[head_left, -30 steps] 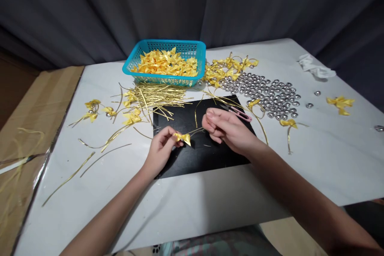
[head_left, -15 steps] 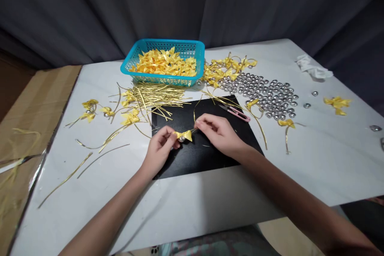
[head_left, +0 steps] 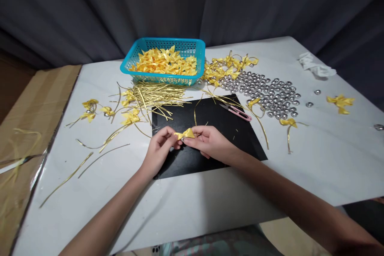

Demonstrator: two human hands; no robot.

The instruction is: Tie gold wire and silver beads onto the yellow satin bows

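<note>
Over a black mat [head_left: 177, 164], a yellow ribbon bow [head_left: 186, 133] with a small silver bell [head_left: 183, 139] at its middle is held between both hands. My left hand [head_left: 162, 144] pinches the bow's left end between thumb and fingertips. From the other side, my right hand [head_left: 211, 142] grips its right end, thumb in front and fingers behind. Part of the bow and bell is hidden by the fingers. A thin gold cord [head_left: 196, 110] rises from behind my right hand onto the mat. Pink thread snips [head_left: 237, 111] lie on the mat's upper right.
A blue basket [head_left: 126, 66] of yellow bows stands at the back. Before it lies a pile of gold cords [head_left: 162, 94]. Many silver bells [head_left: 273, 94] are spread at right. Finished-looking bows [head_left: 229, 64] lie behind them. A white crumpled cloth [head_left: 316, 65] rests far right.
My right hand has moved left, from the gold cord to the right end of the bow, and now grips it. My left hand keeps its pinch in nearly the same place.
</note>
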